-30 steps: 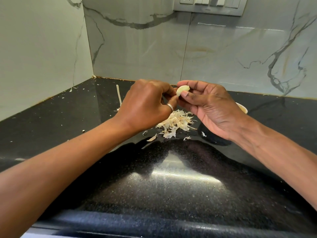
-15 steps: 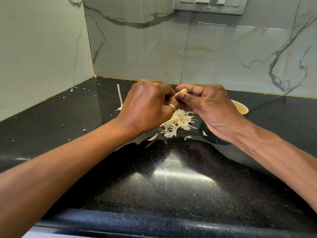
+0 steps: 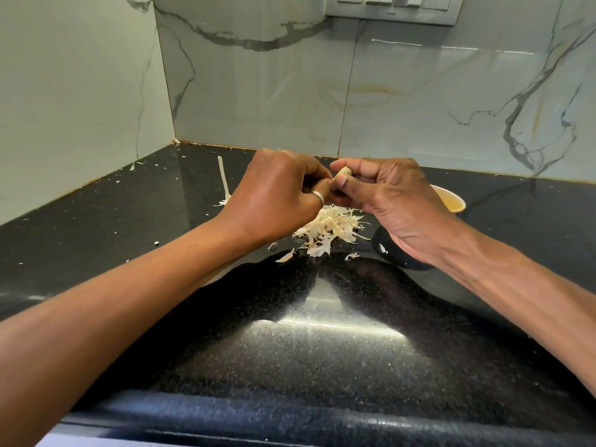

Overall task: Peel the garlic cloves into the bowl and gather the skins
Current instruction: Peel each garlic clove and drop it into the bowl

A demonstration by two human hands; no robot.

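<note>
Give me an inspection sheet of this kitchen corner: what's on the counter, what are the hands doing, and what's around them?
Surface: black speckled stone countertop, glossy, with glare near the front edge.
Job's things: pale garlic clove held over a heap of papery skins; bowl with cream-yellow inside behind the right hand, contents hidden.
Clutter: long pale stalk strip and small skin flecks scattered toward the left wall.
Grippers: left hand, wearing a silver ring, and right hand both pinch the clove.
Cables: nothing seen.
Surroundings: white grey-veined marble wall tiles; grey switch plate at the top.
</note>
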